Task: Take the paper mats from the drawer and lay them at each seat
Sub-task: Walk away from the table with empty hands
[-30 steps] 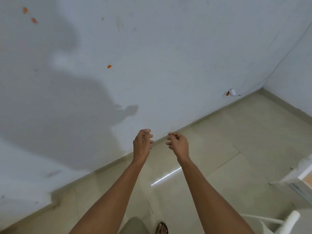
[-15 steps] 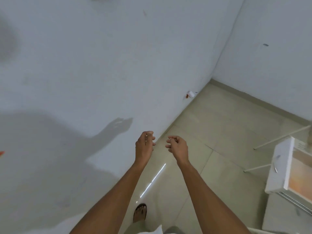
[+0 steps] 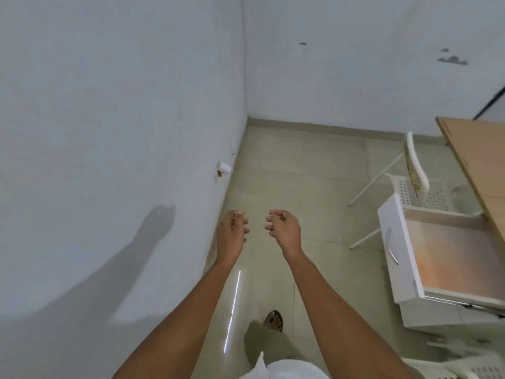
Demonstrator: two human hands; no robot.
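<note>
Holding nothing, your two hands hang out in front of you over the tiled floor, side by side with a small gap between them. Your left hand has its fingers loosely curled, and so has your right hand; neither touches anything.

One white drawer stands pulled open to your right, well apart from both hands, with a single curved metal handle on its front. Inside lies a pale, shiny sheet with an orange tint, the paper mats; how many are stacked there you cannot tell.

Behind the drawer you have one white perforated chair, and one wooden table along the right edge. A second perforated white seat shows at the bottom right corner. One sandalled foot shows below your arms.
</note>
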